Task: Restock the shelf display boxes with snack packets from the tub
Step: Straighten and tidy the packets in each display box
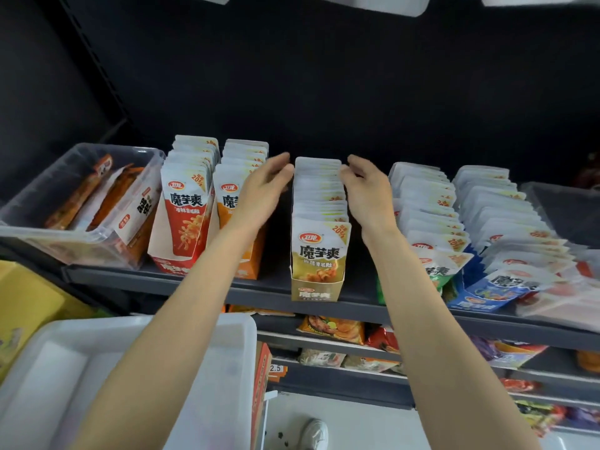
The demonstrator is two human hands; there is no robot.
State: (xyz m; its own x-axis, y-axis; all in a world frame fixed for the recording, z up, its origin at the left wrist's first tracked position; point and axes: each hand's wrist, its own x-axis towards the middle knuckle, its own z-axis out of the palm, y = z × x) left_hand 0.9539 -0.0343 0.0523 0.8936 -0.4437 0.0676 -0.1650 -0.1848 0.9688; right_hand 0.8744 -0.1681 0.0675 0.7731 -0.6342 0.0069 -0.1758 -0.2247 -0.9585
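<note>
Flanking upright gold display box [317,285], hands apparently touching, row running front-to-back

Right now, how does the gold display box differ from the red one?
The gold box stands alone between both hands, left hand and right hand at its sides; the red box sits untouched beside the clear bin. Gold's front packet shows gold print, red's shows red. Both stand upright on the shelf, packed with packets.
</note>
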